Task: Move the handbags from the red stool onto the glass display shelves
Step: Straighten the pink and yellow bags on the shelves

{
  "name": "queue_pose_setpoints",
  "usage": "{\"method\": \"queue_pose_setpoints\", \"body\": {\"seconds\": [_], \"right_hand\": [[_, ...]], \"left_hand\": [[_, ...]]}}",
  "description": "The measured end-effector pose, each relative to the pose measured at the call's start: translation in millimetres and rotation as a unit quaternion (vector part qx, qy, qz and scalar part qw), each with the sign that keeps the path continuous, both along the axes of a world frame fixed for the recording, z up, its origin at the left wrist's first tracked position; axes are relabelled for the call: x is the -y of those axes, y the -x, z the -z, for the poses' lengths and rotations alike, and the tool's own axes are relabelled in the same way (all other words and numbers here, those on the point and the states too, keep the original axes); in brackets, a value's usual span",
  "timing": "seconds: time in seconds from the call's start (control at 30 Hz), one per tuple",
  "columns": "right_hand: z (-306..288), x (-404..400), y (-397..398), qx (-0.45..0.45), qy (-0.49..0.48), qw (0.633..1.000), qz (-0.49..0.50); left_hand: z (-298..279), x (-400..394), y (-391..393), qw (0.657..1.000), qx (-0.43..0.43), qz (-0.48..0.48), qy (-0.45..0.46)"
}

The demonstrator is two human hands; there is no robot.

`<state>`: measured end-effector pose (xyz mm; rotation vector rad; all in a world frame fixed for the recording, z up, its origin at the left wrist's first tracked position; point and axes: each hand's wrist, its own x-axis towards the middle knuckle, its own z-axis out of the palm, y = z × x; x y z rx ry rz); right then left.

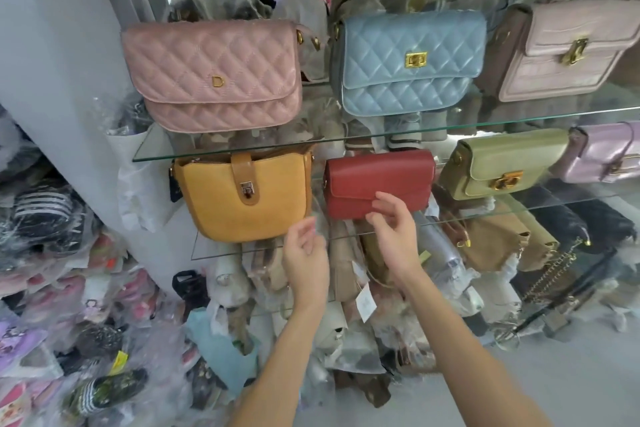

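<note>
- Glass display shelves (485,121): several handbags placed; red stool unseen, remainder unknown.
- Red handbag (381,180): lower shelf, centre.
- Right hand (394,229), 6 o'clock of it: fingers loosely apart, touching.
- Left hand (306,253): relaxed, empty.

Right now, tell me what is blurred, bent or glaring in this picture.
Head view: the wide lens bows the upper glass shelf edge; the left hand is smeared by motion; the right hand is sharper; wrapped stock behind is soft; mild sheen on the quilted blue leather handbag.

A shop: handbags (412,61) on glass shelves (346,137) (wrapped stock (52,288) below)
</note>
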<state>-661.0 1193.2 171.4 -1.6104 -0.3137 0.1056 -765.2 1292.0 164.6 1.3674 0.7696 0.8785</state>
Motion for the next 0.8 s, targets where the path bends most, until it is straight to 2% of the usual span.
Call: {"method": "queue_pose_setpoints", "body": {"seconds": [0.1,0.17,0.33,0.5,0.8], "right_hand": [[-5,27,-30,-0.03,-0.026,0.996,0.085],[-7,41,-46,-0.053,-0.029,0.994,0.096],[-3,65,-79,-0.078,0.03,0.996,-0.011],[6,69,-97,-0.033,0.045,0.996,-0.069],[14,83,-111,-0.024,0.048,0.989,-0.136]], "left_hand": [[-3,15,-31,0.997,-0.021,0.069,-0.007],[-3,19,-46,0.997,-0.031,0.07,-0.009],[8,26,-79,0.998,-0.056,0.029,-0.014],[11,41,-98,0.99,-0.129,-0.03,-0.046],[27,36,-97,0.992,-0.1,-0.061,-0.04]]}}
